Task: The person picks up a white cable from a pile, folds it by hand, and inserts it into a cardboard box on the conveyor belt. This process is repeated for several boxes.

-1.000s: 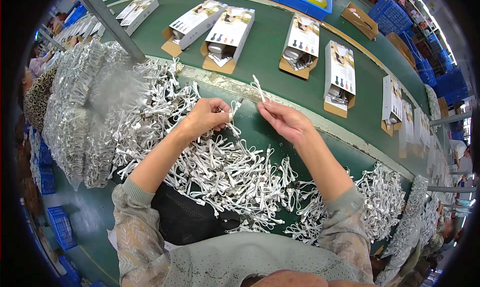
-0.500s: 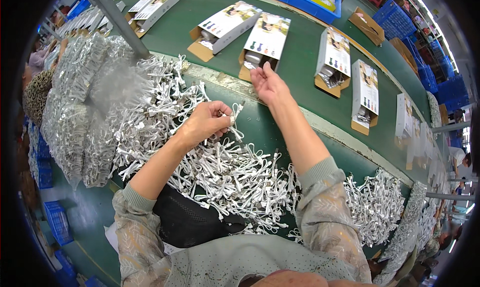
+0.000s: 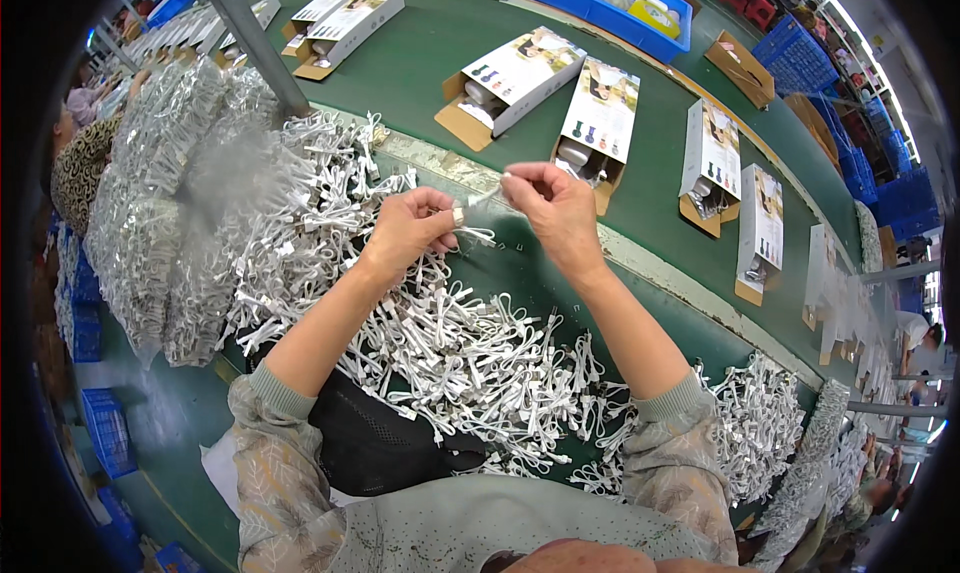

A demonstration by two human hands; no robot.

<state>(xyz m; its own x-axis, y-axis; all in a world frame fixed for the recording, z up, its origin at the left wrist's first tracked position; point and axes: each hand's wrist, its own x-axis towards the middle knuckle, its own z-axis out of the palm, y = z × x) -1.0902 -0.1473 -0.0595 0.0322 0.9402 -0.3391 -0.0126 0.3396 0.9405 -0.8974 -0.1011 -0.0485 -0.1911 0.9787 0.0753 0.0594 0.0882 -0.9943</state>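
My left hand (image 3: 408, 235) is closed on a short white charging cable (image 3: 474, 235), whose looped end sticks out past the fingers. To its right, my right hand (image 3: 562, 213) has thumb and forefinger pinched together. A pale, blurred bit shows at those fingertips, close to the cable; I cannot make out what it is. Beneath both hands spreads a big heap of white cables (image 3: 430, 333) on the green table.
Beyond a worn ledge (image 3: 640, 258), open printed boxes (image 3: 600, 108) lie on a green belt (image 3: 420, 83). A metal post (image 3: 250, 43) and bagged cables (image 3: 150, 193) stand left. Black cloth (image 3: 375, 438) lies near me. A second cable pile (image 3: 755, 413) is at right.
My right hand has come back from the boxes to beside my left hand, its fingers now pinched. The boxes have shifted right in the view. My left hand keeps its cable.
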